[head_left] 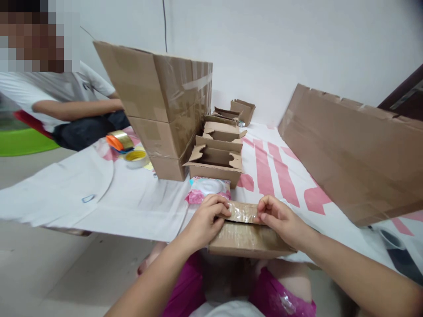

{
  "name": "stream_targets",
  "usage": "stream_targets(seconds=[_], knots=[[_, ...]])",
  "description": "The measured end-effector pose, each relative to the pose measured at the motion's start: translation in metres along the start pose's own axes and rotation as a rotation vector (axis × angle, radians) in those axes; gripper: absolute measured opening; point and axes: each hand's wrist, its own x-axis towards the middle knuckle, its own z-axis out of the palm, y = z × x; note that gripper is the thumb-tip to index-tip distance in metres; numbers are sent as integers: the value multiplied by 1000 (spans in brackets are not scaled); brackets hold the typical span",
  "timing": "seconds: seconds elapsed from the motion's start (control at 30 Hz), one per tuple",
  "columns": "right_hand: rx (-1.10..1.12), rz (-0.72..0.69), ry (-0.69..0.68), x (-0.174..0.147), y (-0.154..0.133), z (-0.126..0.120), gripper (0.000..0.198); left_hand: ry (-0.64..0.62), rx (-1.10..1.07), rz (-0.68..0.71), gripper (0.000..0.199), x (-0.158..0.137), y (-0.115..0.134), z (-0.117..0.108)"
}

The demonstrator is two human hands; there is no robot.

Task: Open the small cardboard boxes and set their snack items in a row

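A small cardboard box (254,242) with shiny clear tape on it lies at the table's near edge, in front of my knees. Its taped top flap (243,212) stands slightly raised, with a dark gap beneath. The flap's left end is in my left hand (211,218), fingers curled over it. At the right end, my right hand (280,220) pinches the flap between thumb and fingers. Just beyond the box is a pink and white pack of wipes (209,189).
Tall stacked taped boxes (148,92) stand left of centre, beside a row of open boxes (214,174). A large cardboard sheet (350,154) leans at right. Tape rolls (136,159) lie at left. Another person (76,101) sits behind the stack. A tape dispenser (393,242) lies far right.
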Motion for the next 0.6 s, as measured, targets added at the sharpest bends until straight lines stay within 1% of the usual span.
stream_targets(seconds=[0.07,0.1,0.17,0.2,0.27,0.43,0.6], knots=[[-349,-92,64,0,-3,-6,7,-3,-1,-5,30,0,0,0],[-536,-104,68,0,-5,-9,6,-3,1,-8,30,0,1,0],[-839,-81,23,0,-8,-13,9,-2,13,-11,29,0,1,0],[-938,-65,-7,1,-10,-13,10,-2,18,-12,29,0,1,0],[-1046,-43,-42,2,-12,-9,11,0,25,-10,29,0,1,0],[-1195,-11,-30,8,-13,5,13,-1,32,-10,28,1,1,0],[-1330,13,-75,14,-15,12,18,-2,43,-14,27,1,2,1]])
